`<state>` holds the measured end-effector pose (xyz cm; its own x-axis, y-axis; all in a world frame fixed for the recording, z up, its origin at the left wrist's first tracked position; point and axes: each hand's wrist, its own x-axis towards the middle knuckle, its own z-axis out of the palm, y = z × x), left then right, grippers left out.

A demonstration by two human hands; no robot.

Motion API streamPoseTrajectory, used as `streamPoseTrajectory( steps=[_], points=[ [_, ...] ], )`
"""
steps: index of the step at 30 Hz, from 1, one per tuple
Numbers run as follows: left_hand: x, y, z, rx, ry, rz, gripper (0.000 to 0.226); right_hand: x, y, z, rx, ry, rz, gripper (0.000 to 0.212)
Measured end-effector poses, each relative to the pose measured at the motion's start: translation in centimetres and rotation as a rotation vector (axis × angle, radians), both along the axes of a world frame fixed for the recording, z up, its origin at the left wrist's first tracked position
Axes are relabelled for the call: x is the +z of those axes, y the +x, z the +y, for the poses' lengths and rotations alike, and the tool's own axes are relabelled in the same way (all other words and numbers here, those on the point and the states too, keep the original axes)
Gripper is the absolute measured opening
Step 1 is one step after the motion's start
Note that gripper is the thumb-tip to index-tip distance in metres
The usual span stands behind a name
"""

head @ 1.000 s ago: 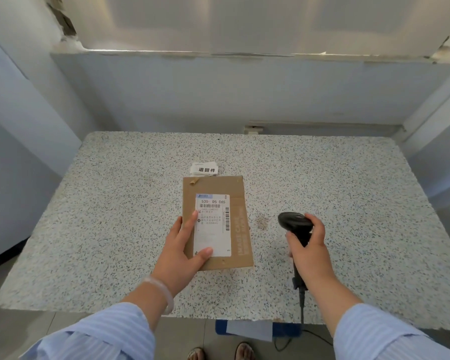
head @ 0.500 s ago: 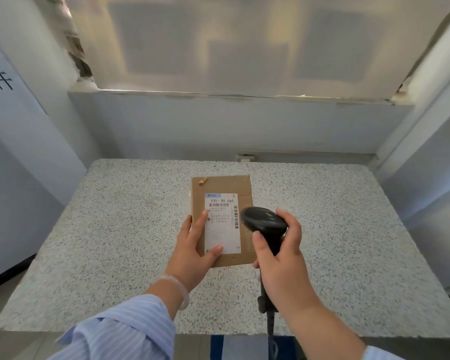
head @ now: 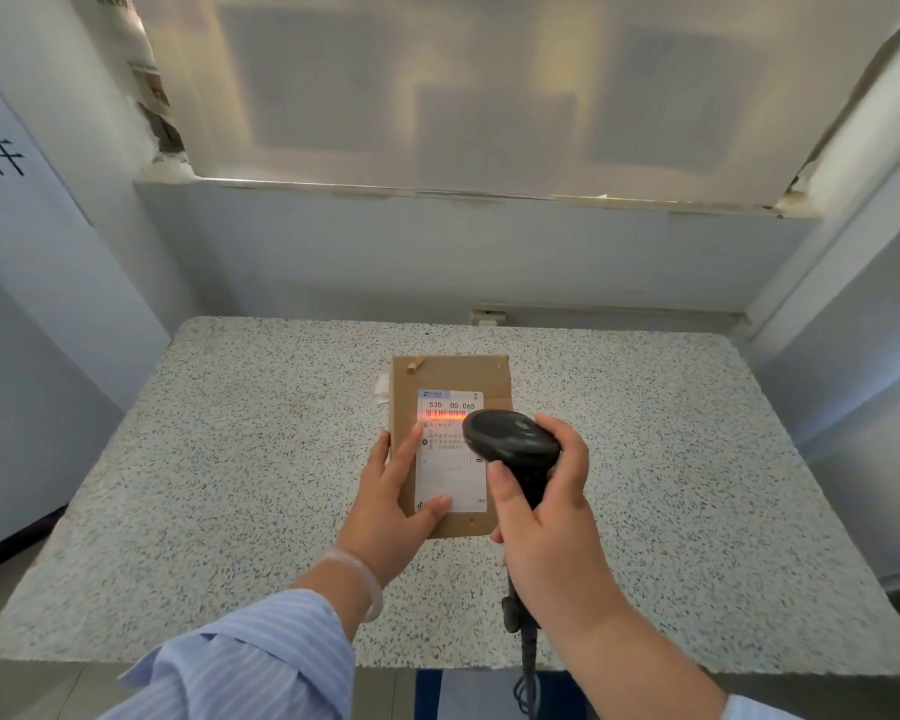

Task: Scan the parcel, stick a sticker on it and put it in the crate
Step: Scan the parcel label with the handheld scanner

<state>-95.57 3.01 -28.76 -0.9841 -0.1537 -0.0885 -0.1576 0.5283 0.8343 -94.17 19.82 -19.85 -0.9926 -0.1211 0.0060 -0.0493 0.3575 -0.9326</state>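
A flat brown cardboard parcel (head: pixel 450 376) with a white shipping label (head: pixel 450 467) is raised above the speckled table (head: pixel 219 449). My left hand (head: pixel 393 506) grips its lower left corner, thumb on the label. My right hand (head: pixel 546 522) holds a black barcode scanner (head: pixel 510 436) over the parcel's right side. A red scan line glows across the barcode near the label's top. White stickers (head: pixel 382 389) peek out from behind the parcel's left edge. No crate is in view.
The scanner's cable (head: pixel 528 667) hangs down past the table's front edge. Walls close in on the left, back and right of the table. Something blue (head: pixel 430 693) stands on the floor under the front edge.
My right hand has brought the scanner from the right over the parcel, and the red scan line is now on the barcode. The parcel has been lifted and hides most of the stickers.
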Motion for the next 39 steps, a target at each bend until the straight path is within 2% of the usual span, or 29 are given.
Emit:
streamPoseTrajectory(
  steps=[29,39],
  points=[
    [-0.3,0.7,0.1,-0.003,-0.002,-0.022,0.081,0.2,0.4,0.4,0.027,0.029,0.032,0.051],
    [-3.5,2.1,-1.4,-0.012,0.009,-0.143,0.082,-5.3,0.1,2.3,0.052,0.148,-0.124,0.058]
  ],
)
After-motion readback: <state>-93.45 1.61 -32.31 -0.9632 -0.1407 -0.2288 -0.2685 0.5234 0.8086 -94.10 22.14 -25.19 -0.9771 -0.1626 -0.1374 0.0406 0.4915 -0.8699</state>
